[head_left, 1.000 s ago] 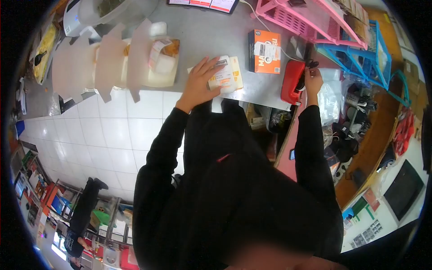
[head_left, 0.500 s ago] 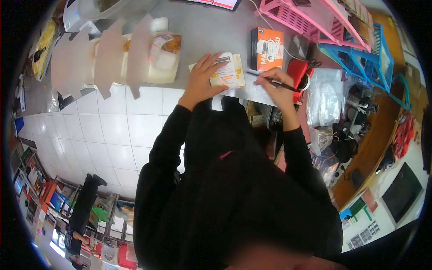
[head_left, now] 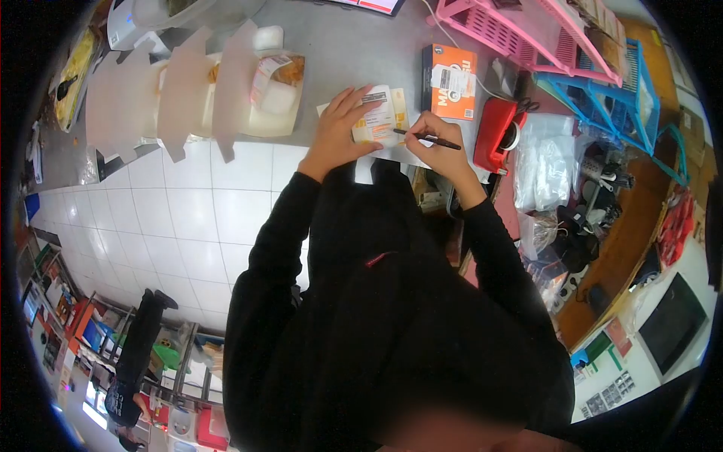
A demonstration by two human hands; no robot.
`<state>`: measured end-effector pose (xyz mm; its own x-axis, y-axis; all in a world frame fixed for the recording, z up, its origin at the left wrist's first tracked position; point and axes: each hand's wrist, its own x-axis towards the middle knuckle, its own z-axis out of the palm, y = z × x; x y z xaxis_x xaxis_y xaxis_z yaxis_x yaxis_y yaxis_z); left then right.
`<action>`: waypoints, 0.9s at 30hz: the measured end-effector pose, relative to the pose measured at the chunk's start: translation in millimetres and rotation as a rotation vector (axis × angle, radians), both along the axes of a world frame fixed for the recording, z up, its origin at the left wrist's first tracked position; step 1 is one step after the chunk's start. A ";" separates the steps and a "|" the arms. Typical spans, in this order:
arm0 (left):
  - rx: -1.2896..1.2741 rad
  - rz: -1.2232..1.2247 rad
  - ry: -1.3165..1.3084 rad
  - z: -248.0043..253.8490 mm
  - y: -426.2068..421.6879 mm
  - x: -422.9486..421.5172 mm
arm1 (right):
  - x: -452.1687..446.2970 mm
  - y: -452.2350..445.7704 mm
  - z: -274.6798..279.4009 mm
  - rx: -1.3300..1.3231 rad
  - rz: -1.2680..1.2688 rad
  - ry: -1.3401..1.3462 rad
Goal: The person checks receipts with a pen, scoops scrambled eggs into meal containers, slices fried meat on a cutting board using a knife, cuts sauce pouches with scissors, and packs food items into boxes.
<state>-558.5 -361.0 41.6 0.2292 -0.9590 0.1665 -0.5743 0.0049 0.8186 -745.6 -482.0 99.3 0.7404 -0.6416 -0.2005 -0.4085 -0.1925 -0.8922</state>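
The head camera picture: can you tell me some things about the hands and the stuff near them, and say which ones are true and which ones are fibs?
1. The right hand has a slim black pen in its grip. True.
2. Nothing orange is in view. False: an orange cardboard box stands on the grey metal counter.
3. The left hand lies on a white printed paper slip. True.
4. A blue tape dispenser sits beside that box. False: it is a red plastic tape dispenser.
5. A pink plastic basket with holes in it is in view. True.
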 end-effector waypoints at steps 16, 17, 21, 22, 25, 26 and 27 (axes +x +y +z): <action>-0.010 -0.011 0.003 1.7 -1.9 -0.1 | 0.8 8.9 0.3 -0.052 0.063 -0.017; -0.009 -0.010 0.002 2.2 -1.8 -0.2 | 1.1 7.5 0.6 -0.042 0.075 0.000; 0.008 -0.015 -0.015 3.7 -0.9 -0.2 | -14.4 -12.4 -4.3 -0.096 0.016 -0.215; 0.011 -0.015 -0.016 3.8 -1.0 -0.4 | -26.2 -26.1 0.1 -0.196 -0.094 -0.220; 0.016 -0.009 -0.017 4.2 0.7 0.3 | -82.0 -91.7 4.3 -0.327 -0.586 -0.289; 0.012 -0.010 -0.015 4.4 0.4 0.1 | -93.2 -105.7 15.5 -0.259 -0.772 -0.376; 0.007 -0.012 -0.013 4.6 -0.1 0.0 | -118.8 -129.6 8.3 -0.333 -0.789 -0.390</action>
